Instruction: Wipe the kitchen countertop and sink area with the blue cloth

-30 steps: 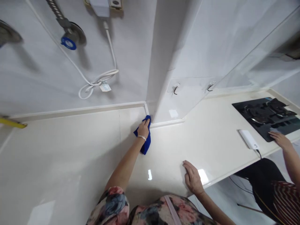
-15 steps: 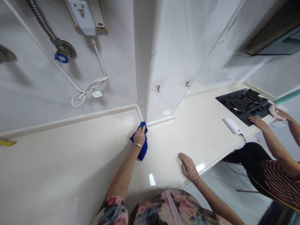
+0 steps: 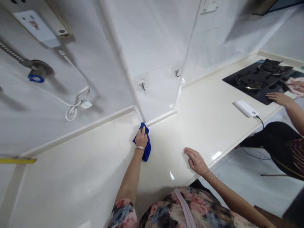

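Note:
A blue cloth (image 3: 147, 149) lies bunched under my left hand (image 3: 141, 139), whose fingers press it against the corner where the raised edging of the white countertop (image 3: 163, 171) meets the wall pillar. Part of the cloth hangs loose to the right of my wrist, which wears a silver bracelet. My right hand (image 3: 196, 161) rests on the countertop near its front edge, fingers extended and holding nothing.
Two hooks (image 3: 142, 85) are on the pillar. A white device (image 3: 246, 109) with a black cable lies before the black gas stove (image 3: 258, 79). At the right, another person's hands touch the stove, one with a pink cloth (image 3: 295, 87). A coiled white cord (image 3: 72, 110) hangs left.
The view has turned and shifted, so the stove and wall fittings appear elsewhere. My left hand stays on the blue cloth at the pillar's corner; my right hand still rests on the countertop.

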Available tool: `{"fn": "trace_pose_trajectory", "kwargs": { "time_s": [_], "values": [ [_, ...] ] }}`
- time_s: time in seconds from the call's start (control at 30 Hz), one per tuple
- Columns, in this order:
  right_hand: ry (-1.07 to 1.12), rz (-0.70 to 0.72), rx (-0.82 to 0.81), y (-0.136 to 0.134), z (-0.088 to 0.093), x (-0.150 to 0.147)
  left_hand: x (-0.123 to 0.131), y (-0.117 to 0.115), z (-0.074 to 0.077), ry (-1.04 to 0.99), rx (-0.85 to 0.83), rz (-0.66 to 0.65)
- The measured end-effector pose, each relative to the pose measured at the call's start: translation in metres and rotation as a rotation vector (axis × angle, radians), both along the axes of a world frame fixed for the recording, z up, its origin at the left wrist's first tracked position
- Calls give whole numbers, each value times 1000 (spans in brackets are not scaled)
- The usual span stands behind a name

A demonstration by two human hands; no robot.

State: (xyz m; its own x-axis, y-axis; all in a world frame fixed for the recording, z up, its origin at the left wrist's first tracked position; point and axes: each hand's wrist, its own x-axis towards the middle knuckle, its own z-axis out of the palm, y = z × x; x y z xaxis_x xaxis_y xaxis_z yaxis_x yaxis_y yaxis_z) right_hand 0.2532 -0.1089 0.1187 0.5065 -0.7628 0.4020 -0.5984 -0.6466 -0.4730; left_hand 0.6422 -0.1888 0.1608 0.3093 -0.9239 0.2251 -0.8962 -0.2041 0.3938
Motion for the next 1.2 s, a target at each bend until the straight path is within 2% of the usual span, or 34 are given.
{"fn": "trace_pose_trajectory", "kwargs": {
  "time_s": [0.17, 0.3, 0.4, 0.53, 0.6, 0.73, 0.8, 0.9, 1.0, 1.2],
  "values": [
    [-33, -6, 23, -1, 2, 2, -31, -2, 9, -15, 84, 72],
    [-51, 14, 3, -2, 1, 3, -62, -17, 25, -43, 189, 225],
    [-86, 50, -44, -4, 1, 4, -75, -28, 36, -117, 280, 280],
    [-152, 166, -93, -19, 2, -21, -83, -35, 43, -215, 336, 317],
    [-172, 110, -120, -31, 0, -50, -89, -40, 44, -239, 341, 305],
    [-235, -208, -60, -49, -9, -109, -111, -57, 36, -266, 354, 229],
    [-215, -237, -43, -52, -13, -123, -123, -69, 30, -275, 356, 196],
    [-125, -228, -66, -49, -16, -124, -135, -85, 22, -283, 361, 136],
    [-127, -232, -70, -46, -16, -120, -143, -97, 16, -306, 361, 67],
    [-101, -235, -30, -44, -17, -122, -175, -128, 10, -334, 376, -72]
  ]
}}
